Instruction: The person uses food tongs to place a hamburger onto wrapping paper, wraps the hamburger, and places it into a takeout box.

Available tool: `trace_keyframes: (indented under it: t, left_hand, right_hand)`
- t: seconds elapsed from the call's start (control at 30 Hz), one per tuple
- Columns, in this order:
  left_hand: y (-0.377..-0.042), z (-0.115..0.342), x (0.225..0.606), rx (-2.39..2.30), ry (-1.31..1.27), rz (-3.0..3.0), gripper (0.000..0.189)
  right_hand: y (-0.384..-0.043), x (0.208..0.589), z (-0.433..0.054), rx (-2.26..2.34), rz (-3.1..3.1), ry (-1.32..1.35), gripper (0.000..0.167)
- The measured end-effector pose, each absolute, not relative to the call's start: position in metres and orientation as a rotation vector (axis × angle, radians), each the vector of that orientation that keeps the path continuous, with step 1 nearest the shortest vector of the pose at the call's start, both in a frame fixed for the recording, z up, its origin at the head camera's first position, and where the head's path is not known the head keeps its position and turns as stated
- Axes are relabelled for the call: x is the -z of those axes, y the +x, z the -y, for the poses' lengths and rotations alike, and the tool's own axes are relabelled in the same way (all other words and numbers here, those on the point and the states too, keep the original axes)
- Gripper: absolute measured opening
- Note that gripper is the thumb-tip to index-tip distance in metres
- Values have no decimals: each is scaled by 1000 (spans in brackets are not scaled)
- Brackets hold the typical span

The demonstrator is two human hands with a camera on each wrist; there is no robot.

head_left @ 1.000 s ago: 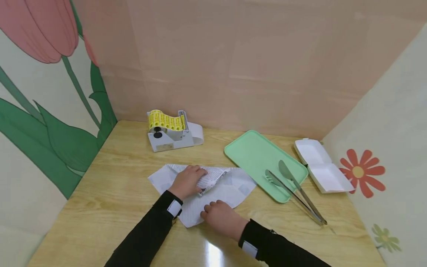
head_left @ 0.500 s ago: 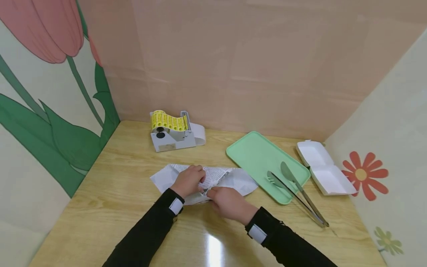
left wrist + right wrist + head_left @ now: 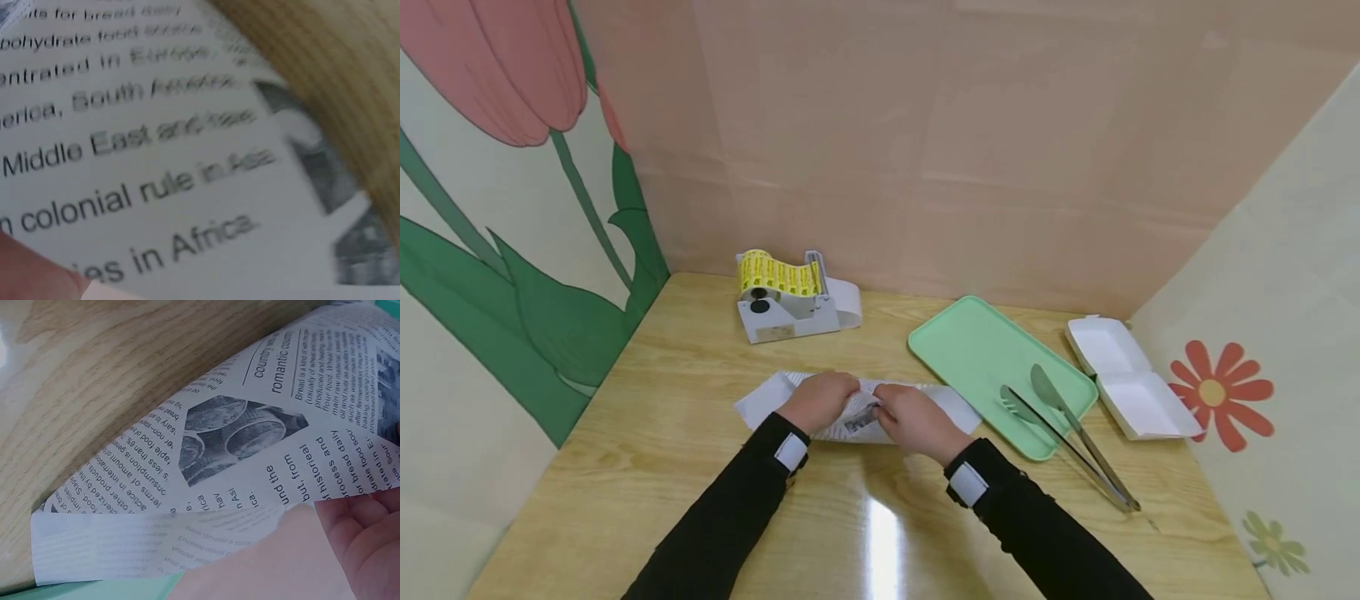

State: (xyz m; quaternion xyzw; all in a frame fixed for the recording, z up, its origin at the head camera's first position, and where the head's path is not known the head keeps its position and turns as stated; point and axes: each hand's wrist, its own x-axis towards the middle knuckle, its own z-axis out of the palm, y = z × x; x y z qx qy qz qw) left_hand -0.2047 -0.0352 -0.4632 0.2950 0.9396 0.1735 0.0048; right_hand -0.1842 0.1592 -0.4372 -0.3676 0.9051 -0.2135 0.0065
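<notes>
A sheet of newsprint-patterned wrapping paper lies folded on the table in front of me, its pale ends spreading out to both sides. The near part is turned up and away, with printed text and a dark picture on it. My left hand bends its fingers over the paper's far middle and holds it; its thumb shows low in the left wrist view. Close beside it, my right hand pinches the turned-up flap between thumb and fingers. In the right wrist view, the flap slopes up from the wood. Whatever lies inside the fold is hidden.
A green tray stands to the right, just touching the paper's end in the head view. Metal tongs lie across its near end. Beyond is an open white clamshell box. A label dispenser with yellow labels stands at the back left.
My right hand has taken the paper's near corner and carried it up and away, over the middle. The left hand has stayed in about the same place on the paper.
</notes>
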Motion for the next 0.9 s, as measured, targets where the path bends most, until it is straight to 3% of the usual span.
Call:
trace_keyframes:
  t: [0.3,0.5,0.6,0.9]
  left_hand:
    - [-210,42,453,-695,793,-2827,17]
    - [-211,47,449,-937,490,-2625,59]
    - [-212,47,446,-957,460,-2586,70]
    - [-216,44,457,-757,564,-2779,40]
  right_hand:
    - [-198,442,-149,724,-2851,-934,16]
    - [-206,446,-144,722,-2871,-758,10]
    - [-210,447,-143,738,-2862,-660,11]
    - [-222,457,-139,712,-2908,-559,13]
